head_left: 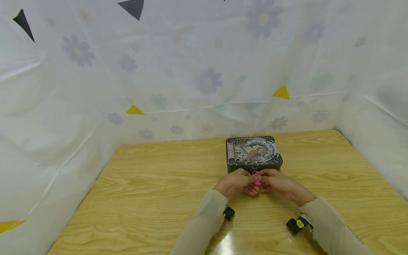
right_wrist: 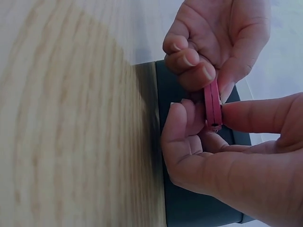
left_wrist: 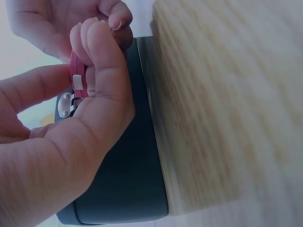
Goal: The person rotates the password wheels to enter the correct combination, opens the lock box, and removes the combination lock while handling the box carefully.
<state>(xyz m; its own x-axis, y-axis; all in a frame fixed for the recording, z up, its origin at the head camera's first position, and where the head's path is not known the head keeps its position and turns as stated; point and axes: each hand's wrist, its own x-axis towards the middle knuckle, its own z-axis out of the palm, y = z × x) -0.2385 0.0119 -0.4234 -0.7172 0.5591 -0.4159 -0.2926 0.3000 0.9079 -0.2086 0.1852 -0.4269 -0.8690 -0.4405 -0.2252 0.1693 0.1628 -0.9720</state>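
The left hand (head_left: 238, 180) and right hand (head_left: 280, 182) pinch the lock (head_left: 257, 179) between their fingers, before the box (left_wrist: 123, 179). Only the head view shows the lid's (head_left: 255, 150) print; fingers partly cover the lock.

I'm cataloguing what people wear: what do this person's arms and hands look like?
The left sleeve and right sleeve are long and pale beige. The left hand and right hand are ungloved. A black device shows at the left wrist; a second black device, with a yellow patch, at the right.
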